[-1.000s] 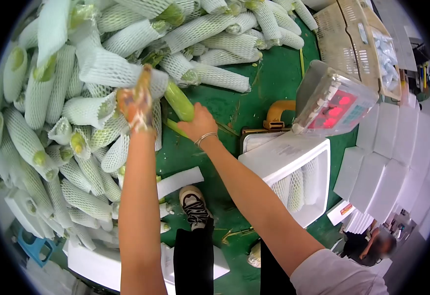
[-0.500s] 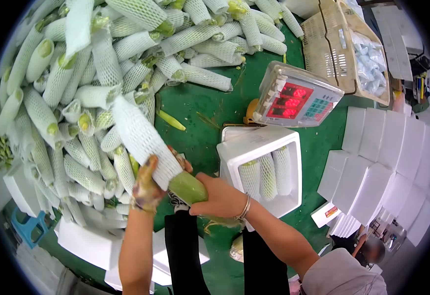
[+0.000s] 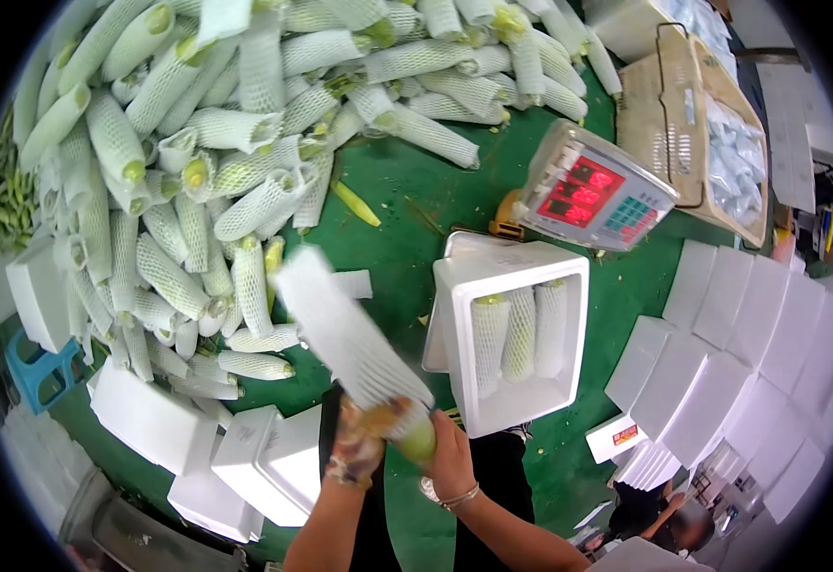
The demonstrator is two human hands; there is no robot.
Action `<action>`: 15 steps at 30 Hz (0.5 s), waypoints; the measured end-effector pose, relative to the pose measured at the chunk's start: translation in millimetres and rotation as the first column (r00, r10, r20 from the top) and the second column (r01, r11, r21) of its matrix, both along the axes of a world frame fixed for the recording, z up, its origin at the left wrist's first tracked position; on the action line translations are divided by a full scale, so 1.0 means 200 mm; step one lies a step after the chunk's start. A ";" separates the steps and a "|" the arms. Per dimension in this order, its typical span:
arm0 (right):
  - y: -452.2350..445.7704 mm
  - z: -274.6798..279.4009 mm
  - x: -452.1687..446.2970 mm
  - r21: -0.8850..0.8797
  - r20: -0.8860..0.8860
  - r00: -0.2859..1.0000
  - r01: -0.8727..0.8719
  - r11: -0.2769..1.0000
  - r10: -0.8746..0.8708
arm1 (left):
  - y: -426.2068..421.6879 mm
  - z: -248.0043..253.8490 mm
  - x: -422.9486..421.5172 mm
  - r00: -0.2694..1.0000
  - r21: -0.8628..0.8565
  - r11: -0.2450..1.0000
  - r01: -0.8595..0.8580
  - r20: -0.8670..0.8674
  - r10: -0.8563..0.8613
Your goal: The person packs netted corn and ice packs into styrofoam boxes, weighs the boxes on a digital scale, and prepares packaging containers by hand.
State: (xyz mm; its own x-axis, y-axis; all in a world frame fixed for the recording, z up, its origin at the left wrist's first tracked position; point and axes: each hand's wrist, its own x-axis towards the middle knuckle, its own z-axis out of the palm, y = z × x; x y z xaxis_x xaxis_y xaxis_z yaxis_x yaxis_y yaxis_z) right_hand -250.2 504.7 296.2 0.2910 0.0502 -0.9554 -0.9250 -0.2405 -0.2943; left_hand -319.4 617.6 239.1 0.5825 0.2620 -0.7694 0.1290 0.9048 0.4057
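Observation:
A long green vegetable [image 3: 418, 443] lies tilted in front of me, mostly inside a white foam net sleeve [image 3: 355, 329]. The sleeve's upper part looks flat, and motion blurs it. My left hand [image 3: 364, 440], in a stained, patterned covering, is closed around the sleeve's lower end. At the vegetable's bare green end, my right hand [image 3: 452, 459] grips with its fingers partly hidden. A white foam box [image 3: 450, 286] stands just beyond my right hand, with three sleeved vegetables [image 3: 519, 334] inside.
A large pile of sleeved vegetables [image 3: 245, 129] covers the upper left. A scale display [image 3: 593, 191] with red digits stands behind the box. A beige crate [image 3: 645, 124] holds plastic bags. White foam boxes [image 3: 712, 372] are stacked right, near another person [image 3: 650, 515]; more boxes [image 3: 159, 410] lie lower left.
Both hands and the vegetable have moved down and right in view. The left hand now covers the sleeve's lower end, and less of the green end shows. The whole view has shifted.

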 end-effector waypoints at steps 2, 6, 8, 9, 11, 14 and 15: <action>0.06 -0.06 -0.02 -0.227 0.481 0.677 -0.517 0.825 0.557 | -0.02 0.08 -0.07 0.842 0.527 0.668 0.525 -0.206 -0.498; 0.03 -0.41 -0.16 -0.001 0.542 0.683 -0.583 0.813 0.490 | 0.03 0.03 -0.27 0.967 -0.103 0.964 0.244 -0.051 -0.250; 0.08 -0.34 -0.12 0.329 0.152 0.941 -0.337 0.882 0.303 | 0.23 0.19 -0.06 0.900 0.180 0.884 0.432 -0.147 -0.410; 0.12 -0.31 -0.11 0.376 0.075 0.934 -0.352 0.857 0.350 | 0.35 0.26 0.02 0.877 0.355 0.803 0.479 -0.161 -0.452; 0.18 -0.26 -0.12 0.395 0.083 0.813 -0.557 0.730 0.576 | 0.52 0.28 0.06 0.878 0.538 0.695 0.477 -0.254 -0.406; 0.31 -0.07 -0.19 0.380 -0.228 0.968 -0.012 0.925 0.107 | 0.44 0.25 -0.01 0.883 0.213 0.860 0.464 -0.193 -0.428; 0.31 -0.05 -0.23 0.328 -0.415 0.877 0.392 0.859 -0.242 | 0.37 0.21 -0.04 0.867 0.207 0.842 0.498 -0.092 -0.490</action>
State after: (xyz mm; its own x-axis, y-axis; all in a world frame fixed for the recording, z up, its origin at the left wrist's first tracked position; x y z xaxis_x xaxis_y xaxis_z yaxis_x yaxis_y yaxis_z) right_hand -296.1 567.0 287.1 0.0096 0.4032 -0.9151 -0.9872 0.1498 0.0556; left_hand -328.3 692.3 281.3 0.6537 0.1088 -0.7489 0.5529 0.6070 0.5708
